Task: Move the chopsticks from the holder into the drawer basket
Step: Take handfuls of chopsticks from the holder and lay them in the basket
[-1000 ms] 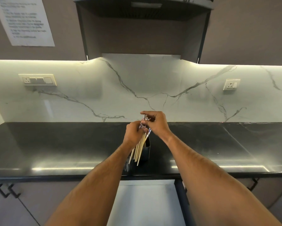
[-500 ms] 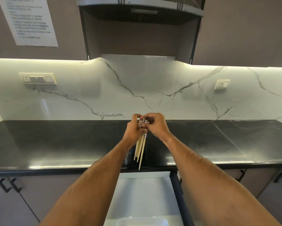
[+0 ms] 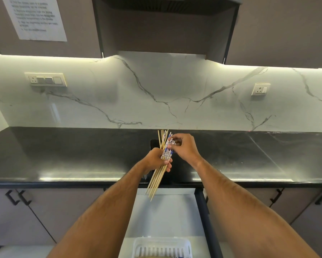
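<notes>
My left hand (image 3: 155, 161) grips a bundle of several wooden chopsticks (image 3: 158, 178) with blue-and-white patterned tops, tilted, their thin tips hanging out over the open drawer (image 3: 165, 216). My right hand (image 3: 184, 148) pinches the patterned tops of the bundle from the right. The dark holder (image 3: 154, 143) stands on the black counter right behind my hands, mostly hidden, with a few more plain chopsticks (image 3: 161, 136) sticking up from it. A white slotted basket (image 3: 163, 247) lies in the drawer at the bottom edge of view.
The black counter (image 3: 63, 155) runs the full width below a white marble wall with a switch panel (image 3: 45, 79) and a socket (image 3: 260, 89). Closed cabinet doors with black handles (image 3: 17, 197) flank the drawer. A range hood hangs overhead.
The bundle has come up out of the holder and tilted toward me, its tips now over the drawer. The view has dipped, bringing the white basket into sight.
</notes>
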The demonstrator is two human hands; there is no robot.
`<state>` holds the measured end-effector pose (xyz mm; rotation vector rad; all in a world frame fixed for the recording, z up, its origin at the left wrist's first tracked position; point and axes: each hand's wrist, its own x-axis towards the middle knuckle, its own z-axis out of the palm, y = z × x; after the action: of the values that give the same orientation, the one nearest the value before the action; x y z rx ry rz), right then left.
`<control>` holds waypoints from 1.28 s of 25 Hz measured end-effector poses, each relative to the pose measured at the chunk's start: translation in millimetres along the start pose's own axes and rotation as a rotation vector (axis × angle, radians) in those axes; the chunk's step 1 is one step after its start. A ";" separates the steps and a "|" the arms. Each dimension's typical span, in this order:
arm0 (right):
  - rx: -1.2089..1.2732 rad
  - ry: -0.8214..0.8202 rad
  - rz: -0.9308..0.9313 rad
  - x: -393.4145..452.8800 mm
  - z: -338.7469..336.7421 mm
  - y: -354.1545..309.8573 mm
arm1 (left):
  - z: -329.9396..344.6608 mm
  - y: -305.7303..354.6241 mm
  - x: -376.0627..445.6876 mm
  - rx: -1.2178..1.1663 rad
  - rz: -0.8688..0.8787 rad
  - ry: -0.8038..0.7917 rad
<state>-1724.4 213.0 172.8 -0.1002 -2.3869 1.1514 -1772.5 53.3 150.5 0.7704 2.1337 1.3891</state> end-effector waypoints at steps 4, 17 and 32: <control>-0.118 -0.091 -0.012 -14.8 8.6 14.1 | 10.8 -9.8 2.8 0.042 -0.082 0.016; -0.400 -0.402 -0.094 -32.7 19.8 38.5 | 26.4 -31.3 19.3 0.447 -0.176 -0.052; -0.861 -0.699 -0.005 -97.5 81.5 68.6 | 61.1 -105.0 -14.9 1.041 -0.138 -0.171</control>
<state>-1685.2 172.4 39.8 0.0393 -3.3364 0.0430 -1742.1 48.8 32.0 1.0006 2.6303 0.0333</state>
